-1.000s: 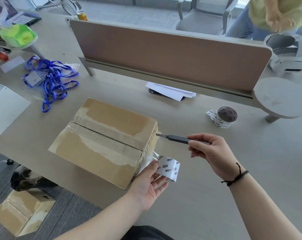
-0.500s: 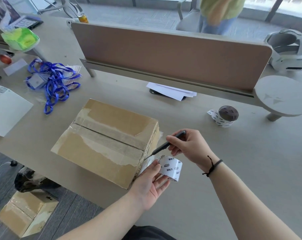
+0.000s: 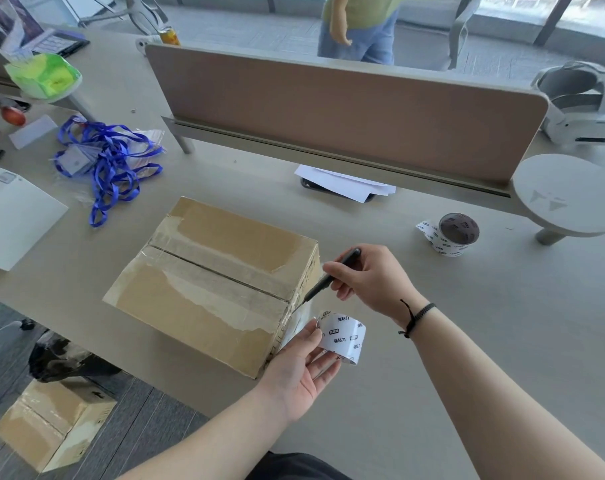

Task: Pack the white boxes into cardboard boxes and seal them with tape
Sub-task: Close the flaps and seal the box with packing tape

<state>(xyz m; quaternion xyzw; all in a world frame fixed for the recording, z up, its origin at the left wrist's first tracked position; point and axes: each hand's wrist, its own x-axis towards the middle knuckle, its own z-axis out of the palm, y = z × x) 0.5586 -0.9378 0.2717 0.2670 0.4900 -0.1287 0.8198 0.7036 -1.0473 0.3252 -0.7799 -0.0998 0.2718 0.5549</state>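
**Tape cut at the box corner**

A pale tabletop point(image 3: 432, 358) ran under a brown divider panel point(image 3: 346, 116), with carpeted floor beyond, where a person point(image 3: 360, 26) stood. On the tabletop sat 1 closed cardboard box point(image 3: 218, 278), its top seam taped. Blue lanyards point(image 3: 110, 161) lay to its left, a second tape roll point(image 3: 450, 233) well to its right. Another box point(image 3: 51, 427) sat on the floor.

The left hand point(image 3: 301, 372) held a tape roll point(image 3: 342, 337) just beside the box's right corner, fingers loosely curled under it. The right hand point(image 3: 370, 278) pinched a black knife point(image 3: 329, 277), tip at the stretched tape.
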